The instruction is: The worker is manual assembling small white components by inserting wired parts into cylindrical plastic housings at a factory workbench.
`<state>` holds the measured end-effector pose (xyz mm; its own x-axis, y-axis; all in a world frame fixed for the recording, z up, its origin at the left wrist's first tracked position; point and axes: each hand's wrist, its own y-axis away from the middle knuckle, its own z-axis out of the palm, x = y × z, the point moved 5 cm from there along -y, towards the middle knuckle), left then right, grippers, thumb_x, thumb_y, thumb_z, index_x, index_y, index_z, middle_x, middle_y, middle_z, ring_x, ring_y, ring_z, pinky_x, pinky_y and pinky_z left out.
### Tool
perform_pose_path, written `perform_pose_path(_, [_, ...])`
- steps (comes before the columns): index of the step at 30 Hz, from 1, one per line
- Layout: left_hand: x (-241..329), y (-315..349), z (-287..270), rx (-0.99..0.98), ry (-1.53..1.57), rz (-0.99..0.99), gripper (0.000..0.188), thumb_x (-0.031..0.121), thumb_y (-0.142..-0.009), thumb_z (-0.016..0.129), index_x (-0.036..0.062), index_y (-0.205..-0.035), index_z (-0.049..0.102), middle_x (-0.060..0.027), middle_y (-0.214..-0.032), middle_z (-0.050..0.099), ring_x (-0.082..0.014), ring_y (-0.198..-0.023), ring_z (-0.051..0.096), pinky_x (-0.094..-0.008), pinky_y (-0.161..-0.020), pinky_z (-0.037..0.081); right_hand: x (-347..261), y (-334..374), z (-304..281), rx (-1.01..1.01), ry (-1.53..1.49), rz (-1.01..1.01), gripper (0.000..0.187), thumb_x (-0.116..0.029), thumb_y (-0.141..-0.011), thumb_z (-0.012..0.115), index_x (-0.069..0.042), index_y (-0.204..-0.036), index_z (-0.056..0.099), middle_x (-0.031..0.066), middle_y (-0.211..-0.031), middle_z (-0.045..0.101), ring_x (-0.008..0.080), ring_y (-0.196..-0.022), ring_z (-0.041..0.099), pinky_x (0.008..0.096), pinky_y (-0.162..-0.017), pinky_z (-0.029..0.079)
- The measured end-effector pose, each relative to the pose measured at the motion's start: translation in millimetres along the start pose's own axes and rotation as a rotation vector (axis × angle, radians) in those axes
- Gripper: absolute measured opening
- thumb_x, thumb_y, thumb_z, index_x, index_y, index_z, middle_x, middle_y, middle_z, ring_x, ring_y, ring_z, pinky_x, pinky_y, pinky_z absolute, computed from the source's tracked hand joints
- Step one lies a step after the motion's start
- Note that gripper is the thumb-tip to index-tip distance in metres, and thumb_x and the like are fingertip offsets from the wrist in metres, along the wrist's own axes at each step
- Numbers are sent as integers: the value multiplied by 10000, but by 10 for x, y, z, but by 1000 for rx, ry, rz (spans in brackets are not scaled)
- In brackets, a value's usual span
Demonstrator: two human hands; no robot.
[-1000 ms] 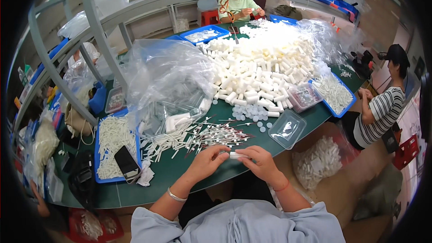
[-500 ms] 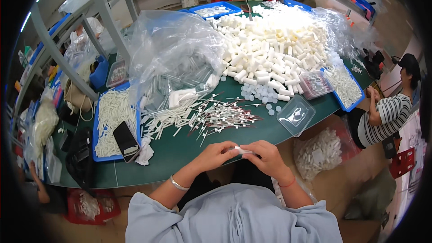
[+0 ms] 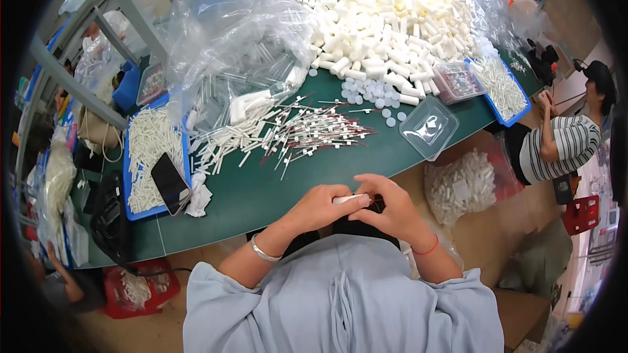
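Observation:
My left hand [image 3: 317,209] is closed round a short white cylinder [image 3: 350,200], which lies level between its thumb and fingers just off the table's near edge. My right hand [image 3: 391,208] curves about the cylinder's right end, thumb and forefinger apart with a dark gap between them. Something thin and reddish shows faintly at that end, too small to name. Beyond the hands, thin reddish sticks with small white tags [image 3: 317,127] lie in a loose heap. Thin white tubes [image 3: 229,140] are scattered to their left.
A large pile of white cylinders [image 3: 386,26] covers the table's far side, beside a clear plastic bag [image 3: 235,33]. Translucent discs [image 3: 369,91] and a clear lid [image 3: 428,127] lie nearer. At left, a phone [image 3: 170,183] rests on a blue tray [image 3: 156,212]. A person [image 3: 562,131] sits at right.
My view has tipped down, so the table sits higher in it. The right fingers have spread from their pinch on the cylinder, while the left hand keeps hold of it.

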<state>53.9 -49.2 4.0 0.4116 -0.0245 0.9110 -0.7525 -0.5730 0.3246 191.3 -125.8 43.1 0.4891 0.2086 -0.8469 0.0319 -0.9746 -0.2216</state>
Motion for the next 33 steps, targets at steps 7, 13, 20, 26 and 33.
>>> perform_pose_path(7, [49,91,342,-136,619,-35,324,381,-925,530,64,-874,569,41,-724,464,-25,-583,332,-184,-507,245,56,185,-41,115,-213,-48,280,-73,-818,739,-7,-1086,698,122,-1106,688,239,-1055,617,347,-902,493])
perform_pose_path(13, [-26,114,555,-112,766,-54,235,297,-919,442,85,-894,538,35,-713,457,-25,-559,331,-187,-469,240,111,292,-41,102,-246,-22,266,-96,-833,730,-28,-1089,713,106,-1158,685,265,-1177,576,370,-994,451])
perform_pose_path(20, [-225,121,878,-211,1037,-67,214,292,-950,389,112,-898,491,29,-692,453,-48,-522,335,-211,-443,256,290,499,35,43,-427,154,264,-125,-850,720,-32,-1097,712,122,-1247,646,257,-1219,555,370,-1034,416])
perform_pose_path(26, [-291,26,895,-72,1072,156,332,361,-1041,355,77,-1112,510,-50,-1030,570,-152,-872,544,-309,-774,456,355,701,28,406,-233,149,367,-146,-904,674,-30,-1243,596,102,-1229,619,190,-1125,582,335,-972,452])
perform_pose_path(33, [-414,44,1039,-145,1183,142,425,337,-1078,295,72,-1383,429,-67,-1368,453,-169,-1222,460,-339,-1053,358,533,727,396,141,-576,502,230,-216,-985,579,-18,-1099,601,3,-900,609,92,-751,542,252,-670,460])
